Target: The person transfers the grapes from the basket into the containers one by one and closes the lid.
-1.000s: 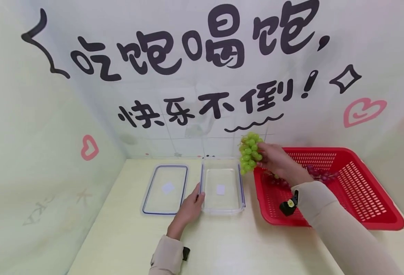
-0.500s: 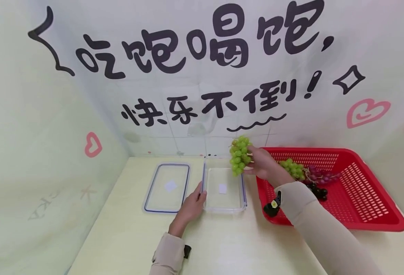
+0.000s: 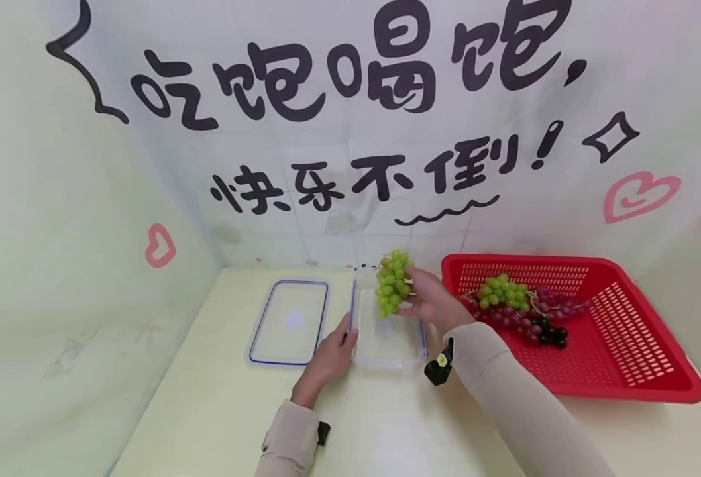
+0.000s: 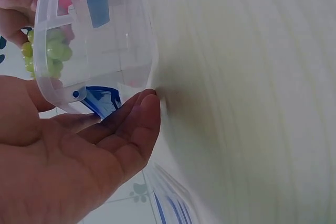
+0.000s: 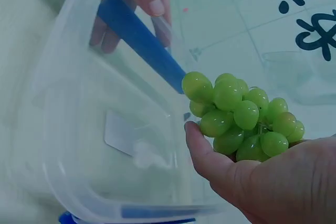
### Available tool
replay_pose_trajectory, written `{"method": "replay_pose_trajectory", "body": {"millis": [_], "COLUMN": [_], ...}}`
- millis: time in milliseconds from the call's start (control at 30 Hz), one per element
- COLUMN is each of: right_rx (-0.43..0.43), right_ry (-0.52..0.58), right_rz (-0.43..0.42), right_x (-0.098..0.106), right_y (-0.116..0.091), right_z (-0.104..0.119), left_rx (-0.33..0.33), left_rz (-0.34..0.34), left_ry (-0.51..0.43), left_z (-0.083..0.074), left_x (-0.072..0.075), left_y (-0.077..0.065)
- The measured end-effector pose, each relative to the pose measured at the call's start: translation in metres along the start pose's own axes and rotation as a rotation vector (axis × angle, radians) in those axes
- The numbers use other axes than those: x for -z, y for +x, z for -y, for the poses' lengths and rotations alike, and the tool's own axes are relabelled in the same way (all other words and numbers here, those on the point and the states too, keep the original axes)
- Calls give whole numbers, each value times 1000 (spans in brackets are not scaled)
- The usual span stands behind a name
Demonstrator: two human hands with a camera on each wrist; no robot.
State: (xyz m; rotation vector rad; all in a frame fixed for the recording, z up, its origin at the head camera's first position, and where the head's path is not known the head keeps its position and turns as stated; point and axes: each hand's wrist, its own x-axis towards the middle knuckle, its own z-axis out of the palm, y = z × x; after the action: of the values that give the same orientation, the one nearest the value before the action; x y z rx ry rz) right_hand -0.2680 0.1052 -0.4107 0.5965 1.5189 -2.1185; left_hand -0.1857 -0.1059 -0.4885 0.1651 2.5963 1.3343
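My right hand (image 3: 431, 299) holds a bunch of green grapes (image 3: 392, 283) above a clear plastic container (image 3: 389, 361) with blue clips. In the right wrist view the grapes (image 5: 241, 116) lie against the fingers, beyond the container's rim. My left hand (image 3: 331, 354) grips the container's left side; in the left wrist view its curled fingers (image 4: 131, 129) are at the wall beside a blue clip (image 4: 102, 100). Through the clear wall, part of the grapes (image 4: 55, 51) shows. Inside the container lies a white paper square (image 5: 119, 134).
A clear lid with a blue seal (image 3: 287, 321) lies left of the container. On the right stands a red basket (image 3: 601, 371) holding green grapes (image 3: 502, 291), red grapes (image 3: 517, 319) and black grapes (image 3: 552, 333). A printed wall covering (image 3: 326, 232) closes off the back.
My right hand has carried the green grapes left from the basket's edge to over the container, uncovering the bunches in the basket. My left hand stays at the container's side.
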Motion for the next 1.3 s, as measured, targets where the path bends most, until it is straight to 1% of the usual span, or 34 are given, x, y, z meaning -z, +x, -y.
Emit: {"method": "replay_pose_trajectory", "body": {"millis": [100, 233, 500, 667, 800, 900, 1000, 1067, 1300], "right_rx": [-14, -17, -15, -16, -46, -65, -67, -64, -47], "right_ry": [9, -13, -98, -127, -144, -171, -196, -215, -279], "right_rz": [4, 18, 31, 48, 50, 50, 61, 84, 117], "right_x": [-3, -5, -7, -12, -11, -15, -17, -18, -19], "right_y": [5, 12, 19, 23, 26, 28, 28, 28, 32], "right_z": [-6, -13, -19, -23, -27, -33, -36, -37, -37], "left_rx": [12, 28, 48, 44, 42, 41, 41, 46, 32], "left_rz": [5, 16, 49, 63, 59, 57, 61, 59, 60], "left_ry": [-11, -14, 6, -3, -21, -32, -39, -41, -24], "left_z": [1, 1, -3, -2, -2, 0, 2, 2, -1], "left_x": [0, 2, 7, 7, 3, 3, 3, 4, 6], "left_y": [1, 1, 4, 5, 5, 1, -1, -2, 3]}}
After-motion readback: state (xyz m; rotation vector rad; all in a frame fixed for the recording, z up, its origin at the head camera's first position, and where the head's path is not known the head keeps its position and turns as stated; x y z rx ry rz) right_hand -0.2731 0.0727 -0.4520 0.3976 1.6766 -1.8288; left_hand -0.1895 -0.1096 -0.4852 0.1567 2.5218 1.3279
